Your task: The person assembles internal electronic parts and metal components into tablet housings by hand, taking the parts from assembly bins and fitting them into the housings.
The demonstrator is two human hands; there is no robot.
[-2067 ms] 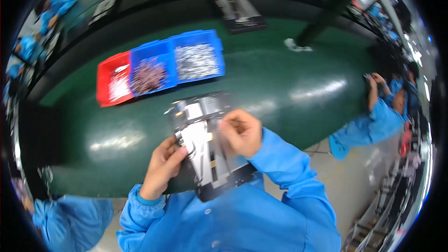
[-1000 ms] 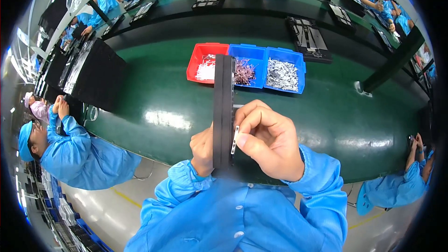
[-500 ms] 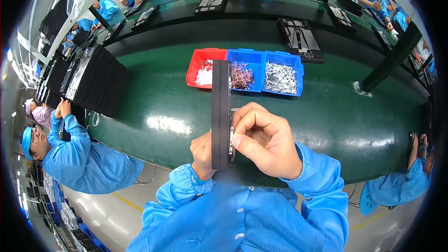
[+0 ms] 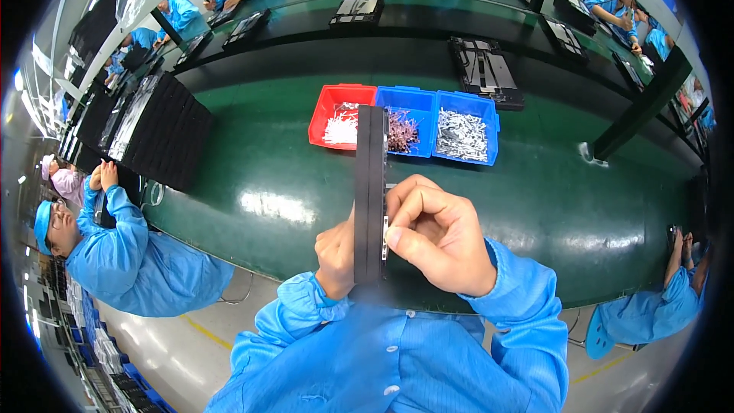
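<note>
A thick black slab-like device (image 4: 368, 206) stands on edge in front of me, its narrow side toward me. My left hand (image 4: 335, 258) is closed on it from the left, the fingers partly hidden behind it. On the right side of the slab, my right hand (image 4: 442, 239) is closed in a pinch at a small pale metal strip (image 4: 385, 239). The thumb tip touches the strip, which lies along the slab's right side. Most of the slab's right face is turned out of sight.
Beyond the slab are a red bin (image 4: 315, 136) of white pieces, a blue bin (image 4: 420, 99) of reddish-brown pieces and another blue bin (image 4: 492, 126) of silvery pieces. An opened device (image 4: 501, 76) lies behind them. Stacked black trays (image 4: 172, 134) stand left, near a co-worker (image 4: 138, 260). A post (image 4: 638, 111) rises right.
The slab and both hands have shifted slightly right and toward me in the picture. The bins also sit a little lower in view. The grip of each hand looks unchanged.
</note>
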